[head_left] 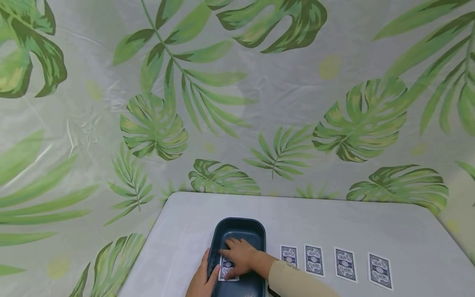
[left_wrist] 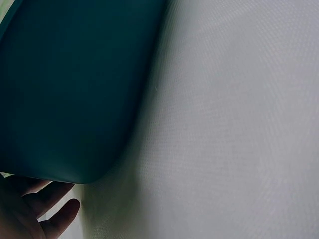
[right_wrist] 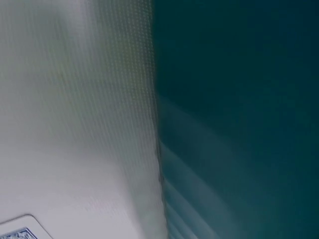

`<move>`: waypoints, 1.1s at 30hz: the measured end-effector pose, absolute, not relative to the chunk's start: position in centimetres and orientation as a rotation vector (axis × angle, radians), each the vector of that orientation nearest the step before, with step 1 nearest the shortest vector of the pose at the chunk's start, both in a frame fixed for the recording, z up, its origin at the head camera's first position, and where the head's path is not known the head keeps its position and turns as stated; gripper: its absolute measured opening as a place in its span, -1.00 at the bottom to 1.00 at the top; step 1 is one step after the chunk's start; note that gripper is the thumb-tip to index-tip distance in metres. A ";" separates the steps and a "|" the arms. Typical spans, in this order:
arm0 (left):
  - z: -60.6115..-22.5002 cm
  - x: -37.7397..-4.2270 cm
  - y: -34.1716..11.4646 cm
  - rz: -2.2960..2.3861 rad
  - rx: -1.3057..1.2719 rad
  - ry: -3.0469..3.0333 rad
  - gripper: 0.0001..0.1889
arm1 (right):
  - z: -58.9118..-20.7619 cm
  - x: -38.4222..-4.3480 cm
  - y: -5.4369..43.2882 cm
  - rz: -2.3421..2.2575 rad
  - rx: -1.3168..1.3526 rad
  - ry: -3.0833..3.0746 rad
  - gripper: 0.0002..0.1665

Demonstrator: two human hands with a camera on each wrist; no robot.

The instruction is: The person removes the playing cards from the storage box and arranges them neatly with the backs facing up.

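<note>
Seen from the head, a deep rectangular dark teal tray with rounded corners (head_left: 250,238) stands on a white, fabric-textured table (head_left: 185,231), near 6 o'clock in the view. Inside it, toward the tray's 8 o'clock, lies a white-bordered playing card with a blue ornamental back (head_left: 227,267), partly covered by the person's right hand (head_left: 241,256).

That hand reaches in from 4 o'clock, palm down, its fingers spread and pointing toward 10 o'clock over the card; how firmly they press cannot be told. A cream sleeve (head_left: 297,282) covers the forearm, with a dark band (head_left: 273,292) at its lower edge.

The person's left hand (head_left: 202,278) is at the tray's 8 o'clock, its thumb over the rim and its fingers along the outer wall, lightly pinching that side. The left wrist view shows these fingers at 8 o'clock, against the teal wall.

Toward the tray's 3 o'clock, four matching face-down cards (head_left: 314,260) lie spaced in a row on the table, the nearest one partly behind the right arm. The right wrist view catches one card's corner at 7 o'clock. A pale sheet printed with green leaves (head_left: 278,103) hangs at 12 o'clock.
</note>
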State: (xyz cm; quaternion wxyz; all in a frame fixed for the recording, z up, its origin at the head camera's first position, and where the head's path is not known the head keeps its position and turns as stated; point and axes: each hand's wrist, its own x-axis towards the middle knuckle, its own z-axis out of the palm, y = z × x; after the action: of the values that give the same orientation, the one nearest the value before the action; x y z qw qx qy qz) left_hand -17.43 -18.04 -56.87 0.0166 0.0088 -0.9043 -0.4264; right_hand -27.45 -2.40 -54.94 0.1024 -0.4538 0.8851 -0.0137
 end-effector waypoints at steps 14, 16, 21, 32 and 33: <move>-57.1 -17.4 -17.9 -1.272 0.020 -2.796 -0.33 | -55.2 -27.2 -2.0 -0.028 -1.346 2.605 -0.03; -57.1 -17.4 -17.9 -1.272 0.029 -2.795 -0.33 | -55.2 -27.1 -2.0 -0.031 -1.345 2.606 -0.06; -56.9 -17.3 -17.9 -1.295 0.047 -2.797 -0.33 | -55.1 -27.0 -1.9 -0.067 -1.354 2.602 -0.18; -56.9 -17.4 -17.9 -1.298 0.044 -2.783 -0.33 | -54.9 -26.7 -1.9 -0.129 -1.358 2.601 -0.24; -56.9 -17.4 -18.0 -1.287 0.034 -2.782 -0.33 | -54.8 -26.7 -1.9 -0.139 -1.352 2.595 -0.23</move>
State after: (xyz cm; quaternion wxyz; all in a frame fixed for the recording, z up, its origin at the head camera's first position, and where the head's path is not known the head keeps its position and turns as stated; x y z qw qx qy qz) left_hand -17.39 -17.95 -56.88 0.0378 0.0112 -0.9069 -0.4195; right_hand -26.68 -1.94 -54.76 0.1061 -0.4589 0.8809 -0.0472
